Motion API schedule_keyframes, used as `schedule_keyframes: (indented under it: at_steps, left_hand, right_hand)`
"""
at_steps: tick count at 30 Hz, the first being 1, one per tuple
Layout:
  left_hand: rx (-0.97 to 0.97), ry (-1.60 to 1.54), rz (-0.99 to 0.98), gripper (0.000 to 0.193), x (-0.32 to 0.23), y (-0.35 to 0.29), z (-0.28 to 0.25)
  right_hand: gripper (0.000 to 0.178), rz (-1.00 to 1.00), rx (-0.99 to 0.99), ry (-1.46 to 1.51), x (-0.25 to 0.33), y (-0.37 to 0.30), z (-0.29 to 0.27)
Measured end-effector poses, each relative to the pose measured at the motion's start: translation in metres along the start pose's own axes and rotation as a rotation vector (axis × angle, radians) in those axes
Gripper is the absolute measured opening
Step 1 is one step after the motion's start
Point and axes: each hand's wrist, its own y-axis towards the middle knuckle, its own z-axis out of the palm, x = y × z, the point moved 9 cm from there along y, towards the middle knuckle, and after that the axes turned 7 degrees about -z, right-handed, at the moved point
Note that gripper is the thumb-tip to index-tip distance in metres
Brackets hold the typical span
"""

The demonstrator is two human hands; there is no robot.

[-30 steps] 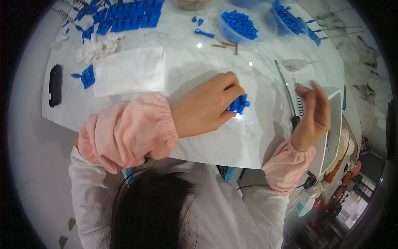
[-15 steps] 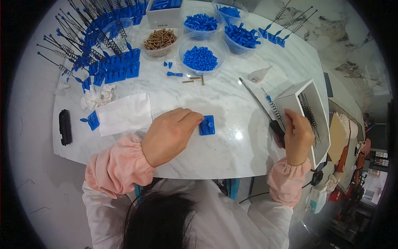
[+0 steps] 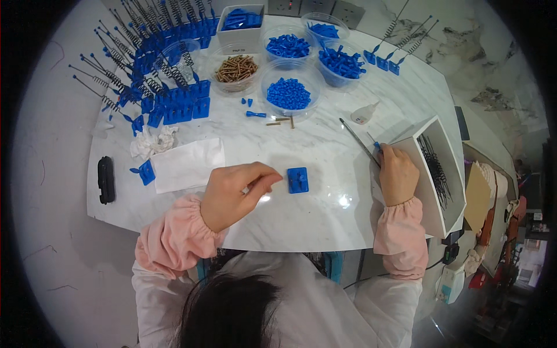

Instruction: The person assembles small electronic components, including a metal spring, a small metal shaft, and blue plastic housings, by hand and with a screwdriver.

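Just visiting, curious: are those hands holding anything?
Left hand: partly open, seemingly empty, beside blue square base.
Right hand: at blue-fitted wire; grip cannot be told.

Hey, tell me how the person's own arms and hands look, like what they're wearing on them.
The left hand and right hand are bare. Both forearms wear loose, wrinkled pale pink sleeve covers, gathered at the wrists. Above those are white sleeves. I can't make out any markings on them.
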Motion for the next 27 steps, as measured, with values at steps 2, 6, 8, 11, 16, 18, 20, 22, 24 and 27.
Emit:
schedule_keyframes:
  at_steps: [2, 6, 8, 11, 16, 18, 20, 22, 24, 27]
  left_hand:
    - [-0.086, -0.075, 0.003, 0.021, 0.005, 0.002, -0.008]
    - [-0.197, -0.117, 0.059, 0.021, 0.007, 0.004, -0.015]
    - [-0.173, -0.025, 0.039, 0.023, 0.004, 0.005, -0.015]
    - [-0.223, 0.052, 0.152, 0.031, -0.005, 0.005, -0.02]
    - [-0.163, 0.025, 0.163, 0.032, -0.013, 0.004, -0.015]
    - [-0.131, 0.004, 0.177, 0.032, -0.018, 0.003, -0.011]
    - [-0.084, -0.041, 0.206, 0.034, -0.024, 0.001, -0.006]
    - [-0.062, -0.095, 0.191, 0.034, -0.026, -0.001, -0.002]
    - [-0.042, -0.144, 0.174, 0.035, -0.025, -0.002, 0.001]
    - [-0.031, -0.281, 0.129, 0.032, -0.02, -0.001, 0.0]
  right_hand:
    - [0.017, -0.021, -0.005, -0.001, 0.003, 0.002, -0.004]
    - [0.019, -0.066, -0.124, 0.066, 0.012, 0.005, -0.023]
    - [0.02, -0.064, -0.177, 0.156, 0.017, 0.005, -0.039]
    - [0.024, -0.095, -0.288, 0.278, 0.033, 0.0, -0.063]
    - [0.03, -0.238, -0.39, 0.448, 0.07, -0.015, -0.091]
    - [0.034, -0.306, -0.373, 0.445, 0.087, -0.017, -0.101]
    - [0.043, -0.421, -0.401, 0.455, 0.104, -0.02, -0.107]
    - [0.041, -0.458, -0.398, 0.465, 0.113, -0.021, -0.111]
    - [0.039, -0.514, -0.379, 0.478, 0.121, -0.022, -0.114]
    - [0.041, -0.533, -0.354, 0.524, 0.129, -0.023, -0.119]
